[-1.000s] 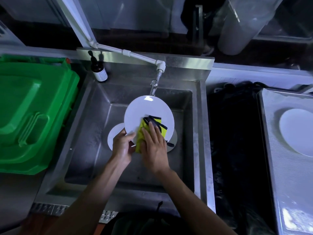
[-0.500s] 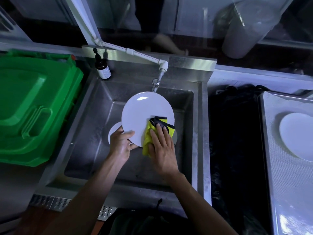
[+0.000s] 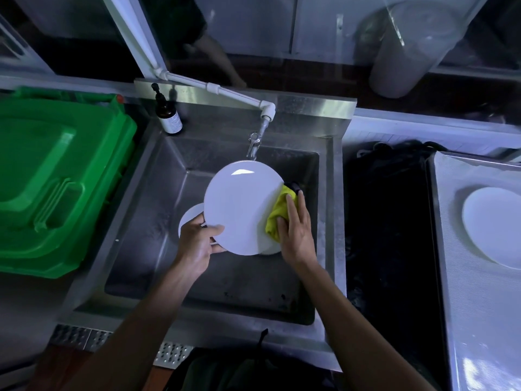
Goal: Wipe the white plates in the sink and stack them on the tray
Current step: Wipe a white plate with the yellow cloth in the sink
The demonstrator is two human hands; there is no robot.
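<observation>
Left hand gripping white plate over sink.
Right hand pressing yellow cloth flat-fingered on its right edge; lower plates mostly hidden; green bin left.

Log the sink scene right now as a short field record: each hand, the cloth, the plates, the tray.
left hand: grips the lower left rim of the held plate
right hand: presses the yellow cloth on the plate's right edge
sink: more white plates lie under the held one; count unclear
tray: right of the sink, one white plate on it
</observation>
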